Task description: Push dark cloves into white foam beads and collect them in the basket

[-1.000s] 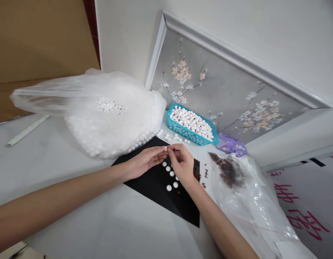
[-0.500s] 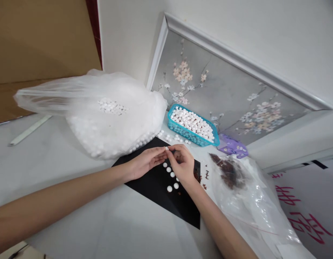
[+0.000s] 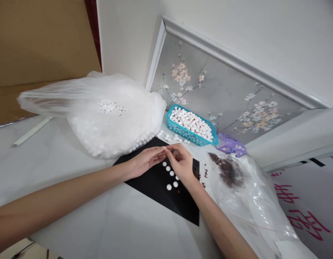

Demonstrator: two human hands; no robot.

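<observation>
My left hand point(image 3: 146, 161) and my right hand point(image 3: 182, 162) meet fingertip to fingertip above the far edge of a black sheet point(image 3: 155, 187). Both pinch one small white bead point(image 3: 165, 148) between them. Several white beads point(image 3: 170, 177) lie in a short row on the black sheet under my right hand. A few tiny brown bits point(image 3: 196, 176) lie at the sheet's right edge.
A big clear plastic bag of white beads point(image 3: 112, 118) lies at the left. A turquoise basket point(image 3: 213, 138) full of white beads stands behind the hands, loose beads point(image 3: 177, 137) in front of it. A clear bag with brown pieces point(image 3: 231, 174) lies right, a purple item point(image 3: 231, 145) behind it.
Both hands stay pinched together at the same spot; only the camera view has shifted slightly. The beads on the sheet have not moved.
</observation>
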